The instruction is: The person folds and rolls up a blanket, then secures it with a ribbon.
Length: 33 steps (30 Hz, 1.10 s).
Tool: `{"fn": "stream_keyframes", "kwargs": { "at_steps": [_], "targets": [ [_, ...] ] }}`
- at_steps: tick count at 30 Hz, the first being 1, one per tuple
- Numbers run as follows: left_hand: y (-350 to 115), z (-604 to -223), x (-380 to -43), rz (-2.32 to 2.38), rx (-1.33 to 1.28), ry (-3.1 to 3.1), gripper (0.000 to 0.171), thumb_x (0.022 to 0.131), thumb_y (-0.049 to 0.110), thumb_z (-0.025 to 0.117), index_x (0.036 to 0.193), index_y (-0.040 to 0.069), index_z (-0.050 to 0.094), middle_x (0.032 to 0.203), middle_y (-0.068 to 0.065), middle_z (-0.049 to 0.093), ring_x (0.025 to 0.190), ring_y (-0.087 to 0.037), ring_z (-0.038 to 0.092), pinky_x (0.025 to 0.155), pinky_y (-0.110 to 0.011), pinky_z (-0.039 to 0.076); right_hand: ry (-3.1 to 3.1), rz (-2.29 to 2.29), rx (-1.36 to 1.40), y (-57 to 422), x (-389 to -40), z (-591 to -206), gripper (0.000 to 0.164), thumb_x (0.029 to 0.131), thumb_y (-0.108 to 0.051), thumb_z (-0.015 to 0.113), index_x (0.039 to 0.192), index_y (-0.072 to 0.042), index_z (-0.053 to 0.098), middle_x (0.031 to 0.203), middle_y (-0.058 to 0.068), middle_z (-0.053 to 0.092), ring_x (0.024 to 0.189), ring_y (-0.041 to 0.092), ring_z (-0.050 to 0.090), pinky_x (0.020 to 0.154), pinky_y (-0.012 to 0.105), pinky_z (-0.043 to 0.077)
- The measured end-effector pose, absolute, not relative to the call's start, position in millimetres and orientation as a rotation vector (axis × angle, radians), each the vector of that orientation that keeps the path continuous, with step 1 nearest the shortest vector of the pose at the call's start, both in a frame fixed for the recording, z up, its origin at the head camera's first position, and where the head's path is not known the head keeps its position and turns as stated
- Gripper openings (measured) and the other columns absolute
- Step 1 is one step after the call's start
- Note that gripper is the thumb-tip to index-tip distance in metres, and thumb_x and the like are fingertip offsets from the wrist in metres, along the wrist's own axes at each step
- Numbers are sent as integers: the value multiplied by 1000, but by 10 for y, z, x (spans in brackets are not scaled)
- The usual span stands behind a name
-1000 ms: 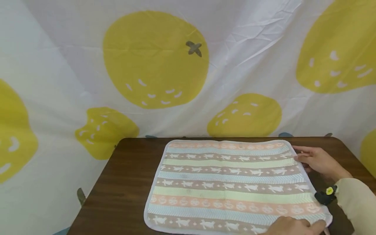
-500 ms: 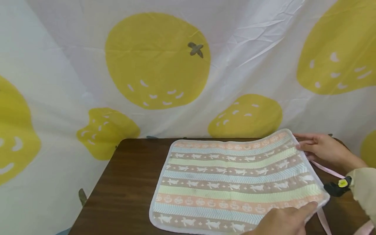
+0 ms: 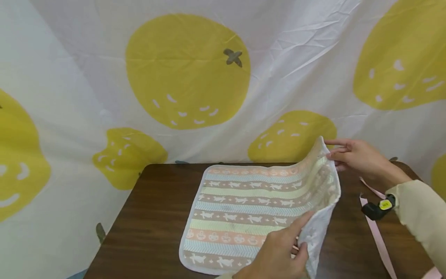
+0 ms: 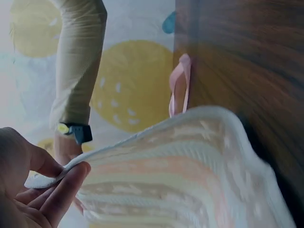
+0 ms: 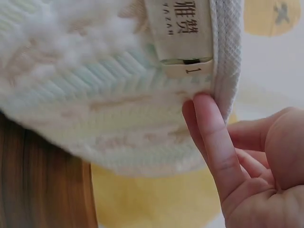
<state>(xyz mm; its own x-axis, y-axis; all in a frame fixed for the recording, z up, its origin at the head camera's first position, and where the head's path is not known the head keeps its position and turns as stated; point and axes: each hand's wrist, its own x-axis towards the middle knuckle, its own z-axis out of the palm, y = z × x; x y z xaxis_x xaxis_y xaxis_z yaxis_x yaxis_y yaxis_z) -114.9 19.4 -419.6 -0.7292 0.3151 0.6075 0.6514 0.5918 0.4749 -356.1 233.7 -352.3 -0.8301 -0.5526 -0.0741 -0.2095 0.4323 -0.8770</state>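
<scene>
A striped towel [image 3: 240, 211] with pale binding and rows of white animal figures lies on the table, its right side lifted and bending toward the left. My right hand [image 3: 362, 157] pinches the raised far right edge. Nearer me, my left hand [image 3: 273, 250] pinches the near right part of that edge. The left wrist view has the left hand [image 4: 35, 183] with the towel's binding [image 4: 118, 142] between thumb and fingers. In the right wrist view, the right hand [image 5: 247, 166] grips the edge beside a sewn-in label [image 5: 185, 33]; the towel's underside shows there.
Pink ribbon [image 3: 378, 240] lies on the dark wooden table [image 3: 139, 228] at the right, below the right wrist. A black wrist device [image 3: 378, 207] sits by the right sleeve. Behind the table hangs a white curtain [image 3: 80, 77] with yellow fruit prints.
Both hands have moved left, the right one also upward, lifting the towel's right side off the table and bending it leftward. The pink ribbon on the table has come into view.
</scene>
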Motion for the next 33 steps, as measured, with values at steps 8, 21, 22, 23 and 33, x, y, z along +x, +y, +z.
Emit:
{"fn": "stream_keyframes", "kwargs": {
  "at_steps": [8,21,22,23,33],
  "targets": [
    [-401,-4138,-926,-1309,-648,-2465,87,86,-8,66,157,6,18,75,-10,69,74,-5,70,65,-7,50,2287,-1444,-678,1677,-3368,-3315,58,100,0,50,153,5,26,130,37,54,76,12,71,73,30,59],
    [-998,-4030,-590,-1426,-322,-2447,87,88,-3,69,158,15,22,77,-10,70,73,-10,70,64,-21,57,2223,-1514,-784,793,-3216,-3167,57,99,2,52,151,4,31,124,32,61,74,15,71,78,41,58],
    [-1024,-4030,-569,-1436,-294,-2451,87,88,-3,69,158,16,22,77,-9,69,73,-10,70,64,-21,57,2225,-1513,-793,738,-3208,-3172,56,99,1,53,151,4,32,123,32,62,74,16,71,78,41,58],
    [-1050,-4033,-547,-1445,-261,-2455,87,87,-3,70,158,17,23,78,-8,69,73,-9,70,64,-21,57,2227,-1511,-803,683,-3200,-3179,56,99,1,53,151,3,33,122,31,63,75,17,72,78,42,58],
    [-1280,-4134,-414,-1428,-133,-2484,89,84,-7,71,157,18,26,62,6,42,59,5,51,59,-24,57,2171,-1545,-809,266,-3134,-3340,53,99,-1,52,150,2,37,126,29,61,83,25,73,80,43,58]
  ]
}}
